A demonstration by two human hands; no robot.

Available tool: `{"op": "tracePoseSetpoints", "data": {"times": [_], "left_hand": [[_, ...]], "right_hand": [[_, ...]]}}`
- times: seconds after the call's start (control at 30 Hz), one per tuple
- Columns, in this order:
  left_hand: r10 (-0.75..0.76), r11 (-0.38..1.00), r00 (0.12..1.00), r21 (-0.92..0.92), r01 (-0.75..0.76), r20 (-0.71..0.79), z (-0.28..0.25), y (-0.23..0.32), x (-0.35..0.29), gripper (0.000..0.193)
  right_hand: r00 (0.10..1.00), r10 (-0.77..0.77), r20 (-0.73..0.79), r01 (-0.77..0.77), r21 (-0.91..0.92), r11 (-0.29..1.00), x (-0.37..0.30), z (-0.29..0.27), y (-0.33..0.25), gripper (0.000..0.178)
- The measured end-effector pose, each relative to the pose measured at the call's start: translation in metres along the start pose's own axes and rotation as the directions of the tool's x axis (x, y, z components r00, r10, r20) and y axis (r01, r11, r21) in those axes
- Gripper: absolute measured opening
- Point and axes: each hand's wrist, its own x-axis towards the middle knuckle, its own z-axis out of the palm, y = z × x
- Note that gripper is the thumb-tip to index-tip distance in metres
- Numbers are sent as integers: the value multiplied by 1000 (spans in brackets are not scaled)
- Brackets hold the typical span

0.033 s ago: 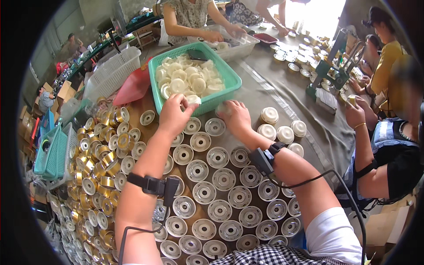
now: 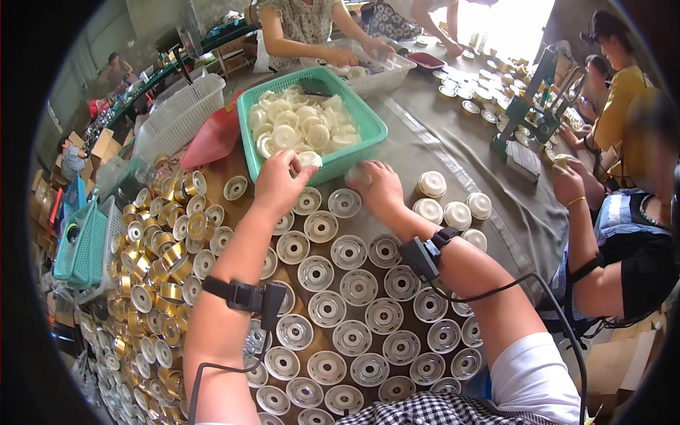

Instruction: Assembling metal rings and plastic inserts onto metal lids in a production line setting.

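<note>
My left hand (image 2: 275,185) pinches a white plastic cap (image 2: 309,160) at the near rim of a green plastic basket (image 2: 361,150), which holds many similar caps (image 2: 294,120). Just right of it, my right hand (image 2: 381,188) curls over a whitish, round cap-like piece (image 2: 356,175) beside the basket's near corner; the fingers partly hide that piece. Below both hands, rows of round metal cups (image 2: 359,287) with a hole in the middle lie on the table. Several cups topped with white caps (image 2: 432,184) sit right of my right hand.
Gold-rimmed metal cups (image 2: 163,262) are heaped at the left. A red scoop (image 2: 212,138) and a white basket (image 2: 180,117) stand beyond them. A green hand press (image 2: 531,120) is at the right, near co-workers. Another person's hands reach into a clear bin (image 2: 379,81) across the table.
</note>
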Motion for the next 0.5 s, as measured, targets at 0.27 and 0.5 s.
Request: {"op": "tracePoseSetpoints", "data": {"times": [0.27, 0.5], "left_hand": [[217, 962, 971, -145, -229, -96, 25, 54, -34, 30], [80, 996, 979, -60, -70, 186, 61, 22, -46, 47]], "right_hand": [[957, -133, 260, 215, -321, 922, 2, -56, 23, 39], [916, -99, 388, 270, -415, 869, -26, -93, 33, 38]]}}
